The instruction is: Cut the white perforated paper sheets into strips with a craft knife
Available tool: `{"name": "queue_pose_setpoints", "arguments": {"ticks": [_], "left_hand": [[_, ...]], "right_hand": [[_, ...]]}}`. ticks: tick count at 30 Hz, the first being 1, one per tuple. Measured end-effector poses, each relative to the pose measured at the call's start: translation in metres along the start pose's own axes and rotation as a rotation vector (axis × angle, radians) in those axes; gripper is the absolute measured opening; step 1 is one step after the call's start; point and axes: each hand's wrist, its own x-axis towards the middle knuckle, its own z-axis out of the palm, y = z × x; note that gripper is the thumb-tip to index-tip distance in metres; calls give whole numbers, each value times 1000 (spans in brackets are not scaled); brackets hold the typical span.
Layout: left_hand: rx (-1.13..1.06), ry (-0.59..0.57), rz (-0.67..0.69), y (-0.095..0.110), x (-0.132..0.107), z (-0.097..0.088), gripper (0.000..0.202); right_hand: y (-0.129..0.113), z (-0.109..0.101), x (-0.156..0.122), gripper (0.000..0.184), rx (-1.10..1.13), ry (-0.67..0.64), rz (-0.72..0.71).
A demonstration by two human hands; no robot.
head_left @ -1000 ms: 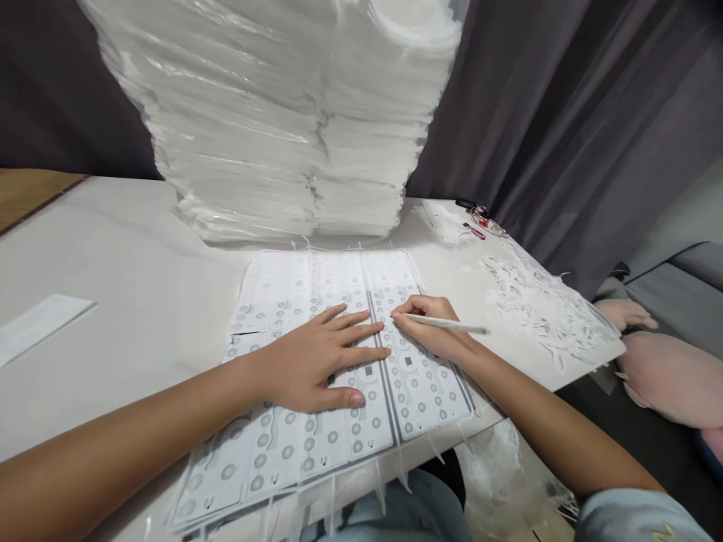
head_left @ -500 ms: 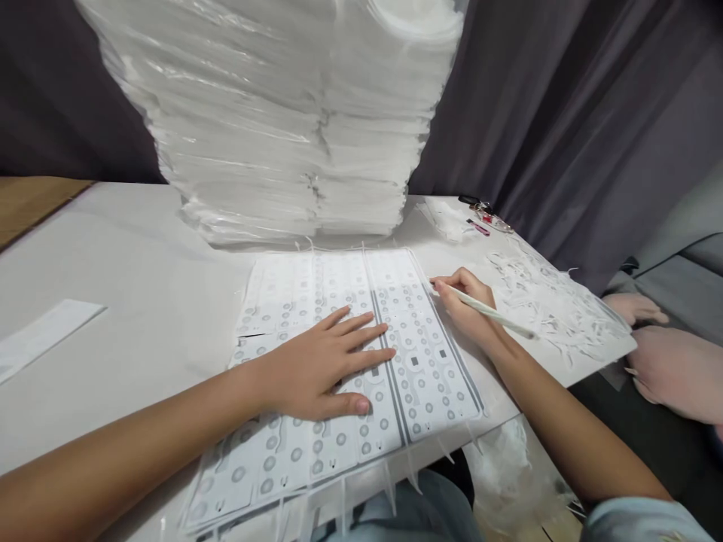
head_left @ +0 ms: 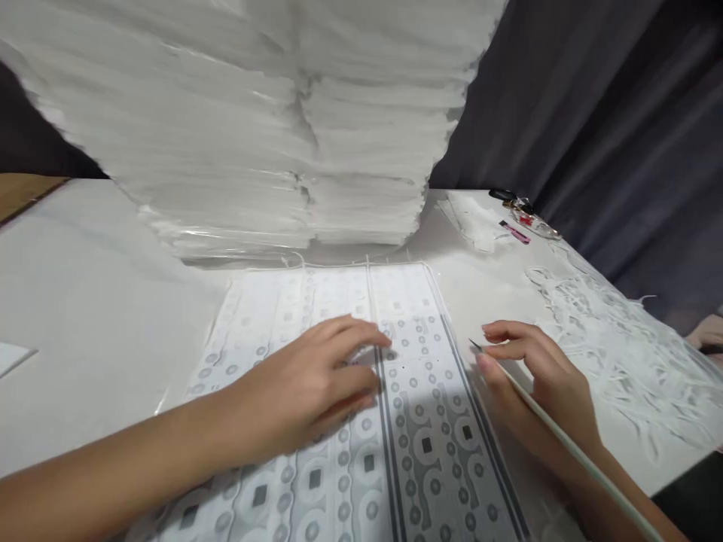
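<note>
A sheet printed with grey rings, wavy bands and dark squares lies on the white table below my hands. Over its middle is my left hand, palm down, fingers bent and apart, holding nothing; I cannot tell whether its fingertips touch the sheet. Beyond the sheet's right edge, my right hand pinches a thin pale stick-like tool near its dark pointed tip. The tip points toward the sheet's edge and is apart from it. Thin pale strands stick up along the sheet's far edge.
A tall stack of white sheets in clear plastic stands behind the sheet. Pale strip scraps are heaped at right. A pink cutter lies at the back right. Another person's hand shows at the right edge.
My left hand has gone from flat and spread to bent fingers. My right hand with the tool has moved out from the sheet's edge. The view has moved closer to the stack.
</note>
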Motion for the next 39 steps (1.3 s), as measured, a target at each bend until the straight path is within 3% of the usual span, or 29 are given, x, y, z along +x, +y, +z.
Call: {"name": "queue_pose_setpoints", "arguments": {"ticks": [3, 7, 14, 20, 25, 30, 34, 39], "left_hand": [[18, 56, 30, -12, 26, 4, 19], [-11, 20, 132, -21, 50, 14, 20], [22, -134, 192, -19, 60, 20, 23], [240, -193, 182, -4, 68, 22, 27], [351, -159, 207, -2, 59, 24, 27], [228, -95, 158, 5, 51, 24, 19], [219, -1, 68, 9, 71, 30, 19], [284, -47, 101, 7, 98, 38, 16]], "right_hand": [[-5, -2, 1, 3, -1, 1, 55], [-6, -4, 2, 4, 8, 17, 102], [1, -5, 3, 6, 54, 22, 45], [3, -2, 7, 4, -47, 24, 5], [13, 2, 11, 8, -87, 45, 23], [16, 5, 12, 14, -69, -4, 173], [18, 5, 14, 14, -36, 6, 224], [24, 1, 17, 12, 0, 40, 266]]}}
